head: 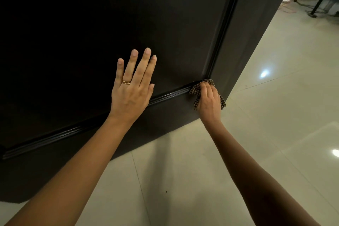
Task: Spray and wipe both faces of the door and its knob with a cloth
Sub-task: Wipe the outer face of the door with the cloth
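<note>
1. The door is dark and fills the upper left of the view; only its lower part shows, and the knob is out of sight
2. A horizontal moulding crosses this face low down; its long axis runs from the bottom left of the view up and right to a corner, where it meets an upright moulding just inside the door's free edge
3. The cloth, brown checked, sits right at that corner, pressed against the end of the horizontal moulding
4. The right grip is curled round the cloth, fingers bunched over it, with checked corners poking out on either side of the hand
5. The left grip holds nothing: it lies flat on the panel with its fingers straight and spread, a ring on one of them, and its heel rests across the same moulding, further along towards the left
6. So the unwiped run of moulding seems to lie leftward and downward from the cloth, along the moulding's own length, and the left grip is squarely in that path; my guess is it braces the door against the push of wiping
7. The right grip is the nearer one to the door's edge, with the pale tiled floor below
8. Any sweep leftward would likely need the left grip lifted or shifted first
</note>
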